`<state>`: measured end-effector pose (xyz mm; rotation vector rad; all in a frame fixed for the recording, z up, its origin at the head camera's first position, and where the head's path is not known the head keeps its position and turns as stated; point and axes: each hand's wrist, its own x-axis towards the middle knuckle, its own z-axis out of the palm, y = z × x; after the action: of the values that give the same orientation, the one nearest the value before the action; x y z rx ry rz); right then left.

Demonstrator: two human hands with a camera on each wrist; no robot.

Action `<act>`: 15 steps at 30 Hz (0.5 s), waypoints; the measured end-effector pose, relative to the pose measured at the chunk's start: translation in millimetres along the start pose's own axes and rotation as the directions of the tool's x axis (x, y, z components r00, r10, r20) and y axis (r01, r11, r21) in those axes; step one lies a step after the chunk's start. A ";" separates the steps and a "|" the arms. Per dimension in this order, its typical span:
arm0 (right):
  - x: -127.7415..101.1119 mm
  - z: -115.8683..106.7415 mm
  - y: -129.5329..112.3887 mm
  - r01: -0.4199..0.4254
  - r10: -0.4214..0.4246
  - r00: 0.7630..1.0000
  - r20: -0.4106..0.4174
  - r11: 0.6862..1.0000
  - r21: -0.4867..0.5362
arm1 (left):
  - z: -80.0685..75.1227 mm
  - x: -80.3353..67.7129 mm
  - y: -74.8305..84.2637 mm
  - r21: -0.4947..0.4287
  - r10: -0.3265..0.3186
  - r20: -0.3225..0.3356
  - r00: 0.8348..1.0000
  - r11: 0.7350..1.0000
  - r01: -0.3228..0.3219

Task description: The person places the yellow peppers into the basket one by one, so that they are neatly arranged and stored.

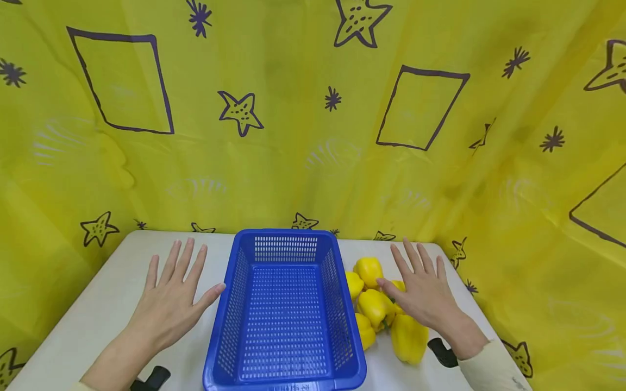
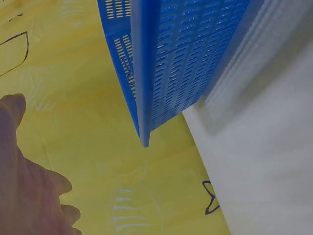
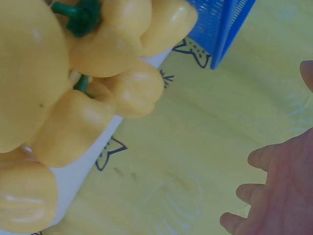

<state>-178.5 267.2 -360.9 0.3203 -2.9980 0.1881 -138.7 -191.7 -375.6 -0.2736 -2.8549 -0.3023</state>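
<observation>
My left hand [image 1: 171,307] is spread flat, palm down, on the left of a blue plastic basket [image 1: 222,304], its thumb tip overlapping the basket's left rim in the head view. The basket has slotted walls and holds nothing. On its right lies a pile of yellow bell peppers [image 1: 375,307], some with green stems [image 3: 82,17] seen in the right wrist view. Over the right side of the pile my right hand [image 1: 424,293] is held with straight, spread fingers, hiding part of some peppers. Neither hand holds anything.
A white table [image 1: 112,304] carries the basket and peppers. Behind it and at both sides hangs a yellow curtain [image 1: 283,163] with dark stars and squares. Black straps or mounts [image 1: 442,352] show below both wrists.
</observation>
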 end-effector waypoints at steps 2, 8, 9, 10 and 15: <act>-0.9 -0.1 -0.1 -0.004 0.004 1.000 -0.002 1.000 -0.001 | -0.2 0.3 0.7 -0.003 0.001 0.003 1.000 1.000 -0.001; -2.1 2.2 -2.2 -0.012 0.012 1.000 -0.004 1.000 -0.011 | -0.6 -0.1 2.4 -0.008 0.003 0.010 1.000 1.000 -0.003; -2.3 2.7 -2.7 -0.012 0.012 1.000 -0.003 1.000 -0.012 | -0.6 -0.7 2.4 -0.007 0.004 0.011 1.000 1.000 -0.004; -2.6 3.2 -3.2 -0.011 0.011 1.000 -0.003 1.000 -0.010 | -0.7 -1.1 2.4 -0.007 0.005 0.014 1.000 1.000 -0.005; -4.7 5.0 -5.9 -0.010 0.010 1.000 -0.001 1.000 -0.007 | 0.2 -2.5 3.8 -0.013 0.023 0.022 0.999 1.000 -0.023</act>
<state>-173.2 261.7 -365.8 0.3043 -2.9996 0.1784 -135.6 -188.4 -375.9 -0.3145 -2.8702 -0.3150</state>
